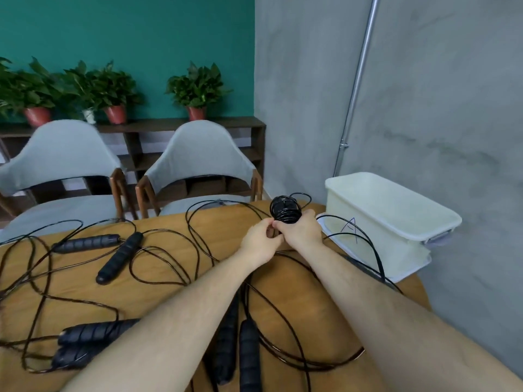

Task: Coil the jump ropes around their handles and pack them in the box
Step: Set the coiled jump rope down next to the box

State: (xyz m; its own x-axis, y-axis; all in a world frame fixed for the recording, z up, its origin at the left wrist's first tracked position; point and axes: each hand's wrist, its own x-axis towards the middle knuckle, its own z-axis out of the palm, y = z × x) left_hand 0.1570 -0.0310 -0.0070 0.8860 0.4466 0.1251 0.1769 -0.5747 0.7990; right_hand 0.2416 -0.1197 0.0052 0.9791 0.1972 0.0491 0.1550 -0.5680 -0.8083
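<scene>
The right hand (301, 230) is clamped round a pair of handles (283, 212), held up just left of the box (390, 210), and black rope (365, 241) is already wound round them in a good many tight turns. The left hand (259, 240) sits against the right one, fingers pinched on the rope just under the bundle, feeding it on. A long tail remains free: one loop stands up in front of the box's near wall, and more trails across the worktop (161, 217) toward the person. This rope looks roughly half coiled, I'd say.

Farther left of the box, well apart from it, three more ropes lie uncoiled and tangled together: one pair of grips (120, 257) at the far side, a second pair (93, 332) by the near left edge, and a third pair (249, 355) between the forearms. None of them has a turn on it.

From here the box's top looks covered, and I can't tell if anything is packed inside. Most of the job is left.
</scene>
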